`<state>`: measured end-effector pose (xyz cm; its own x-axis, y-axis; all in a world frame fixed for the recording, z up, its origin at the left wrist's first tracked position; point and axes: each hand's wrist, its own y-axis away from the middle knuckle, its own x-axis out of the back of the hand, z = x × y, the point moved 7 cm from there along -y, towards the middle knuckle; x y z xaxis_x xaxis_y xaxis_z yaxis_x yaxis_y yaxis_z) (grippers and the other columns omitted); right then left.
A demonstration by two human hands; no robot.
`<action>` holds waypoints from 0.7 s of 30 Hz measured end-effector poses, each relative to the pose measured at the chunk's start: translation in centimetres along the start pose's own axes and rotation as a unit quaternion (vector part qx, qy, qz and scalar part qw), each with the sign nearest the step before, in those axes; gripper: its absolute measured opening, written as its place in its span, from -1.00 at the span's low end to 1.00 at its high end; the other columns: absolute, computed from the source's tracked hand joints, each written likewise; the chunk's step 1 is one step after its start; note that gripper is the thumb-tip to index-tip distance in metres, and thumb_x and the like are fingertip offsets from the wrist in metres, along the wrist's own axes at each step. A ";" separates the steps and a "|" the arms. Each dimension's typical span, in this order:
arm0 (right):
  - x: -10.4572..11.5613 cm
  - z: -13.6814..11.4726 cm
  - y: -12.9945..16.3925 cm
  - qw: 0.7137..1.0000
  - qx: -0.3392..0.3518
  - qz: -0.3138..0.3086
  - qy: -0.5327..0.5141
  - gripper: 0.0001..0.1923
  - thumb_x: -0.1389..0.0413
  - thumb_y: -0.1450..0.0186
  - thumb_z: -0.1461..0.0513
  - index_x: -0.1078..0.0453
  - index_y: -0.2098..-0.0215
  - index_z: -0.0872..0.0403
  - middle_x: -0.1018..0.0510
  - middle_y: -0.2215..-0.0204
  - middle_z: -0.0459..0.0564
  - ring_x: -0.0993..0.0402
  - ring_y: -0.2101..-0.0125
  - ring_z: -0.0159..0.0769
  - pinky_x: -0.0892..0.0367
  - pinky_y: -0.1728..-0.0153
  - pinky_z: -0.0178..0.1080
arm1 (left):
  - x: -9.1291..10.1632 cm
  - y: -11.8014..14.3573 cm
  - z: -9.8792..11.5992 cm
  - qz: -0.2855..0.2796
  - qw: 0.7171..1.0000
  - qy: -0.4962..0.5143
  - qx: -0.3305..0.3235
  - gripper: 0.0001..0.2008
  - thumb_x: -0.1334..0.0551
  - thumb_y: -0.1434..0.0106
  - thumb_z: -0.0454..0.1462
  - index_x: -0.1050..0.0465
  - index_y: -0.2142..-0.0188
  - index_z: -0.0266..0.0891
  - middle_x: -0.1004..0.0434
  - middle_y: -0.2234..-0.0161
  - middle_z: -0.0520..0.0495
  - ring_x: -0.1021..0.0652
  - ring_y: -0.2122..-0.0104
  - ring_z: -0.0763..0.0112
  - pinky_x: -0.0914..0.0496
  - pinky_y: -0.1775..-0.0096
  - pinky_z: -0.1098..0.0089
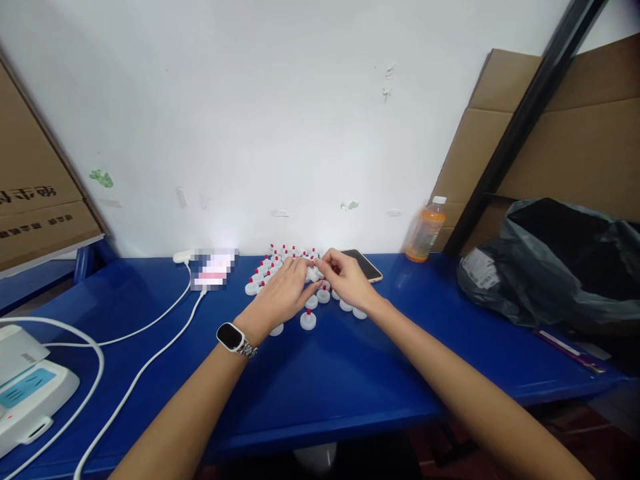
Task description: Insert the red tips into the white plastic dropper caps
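Observation:
My left hand (pixel 285 291), with a watch on its wrist, reaches over the middle of the blue table. Its thumb and forefinger close around a small white cap (pixel 314 273). From the other side my right hand (pixel 346 277) pinches at the same cap, so the two hands meet there and hide much of it. Around and beneath them stand several round white caps with red tips, one of them a cap (pixel 309 321) at the front. Another cap (pixel 276 329) is partly covered by my left wrist.
Behind my right hand lies a dark-screened phone (pixel 367 265). A lit phone (pixel 214 268) with a charging cable is at left, near a white power strip (pixel 37 397). An orange drink bottle (pixel 426 230) stands by the wall. At right sits a black plastic bag (pixel 540 267).

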<state>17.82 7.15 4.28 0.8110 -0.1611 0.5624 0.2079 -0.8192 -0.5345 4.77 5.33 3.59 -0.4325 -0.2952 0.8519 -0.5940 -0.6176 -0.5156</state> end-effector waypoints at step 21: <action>-5.0 1.2 -3.3 0.964 0.027 -0.227 0.135 -0.77 -0.15 -0.22 0.28 -0.56 0.16 0.10 -0.63 0.37 -0.05 -0.47 0.38 -0.35 -0.26 0.30 -0.32 | 0.1 0.7 -4.0 -0.029 0.996 0.008 0.078 -0.74 0.00 -0.43 -0.19 -0.42 0.11 -0.21 -0.46 0.15 -0.15 -0.41 0.10 0.13 -0.35 0.05 0.11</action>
<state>13.72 11.33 2.48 0.4592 0.0638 0.8860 0.5424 -0.8100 -0.2228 1.61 7.81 2.95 -0.4122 -0.2453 0.8775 -0.5056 -0.7396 -0.4442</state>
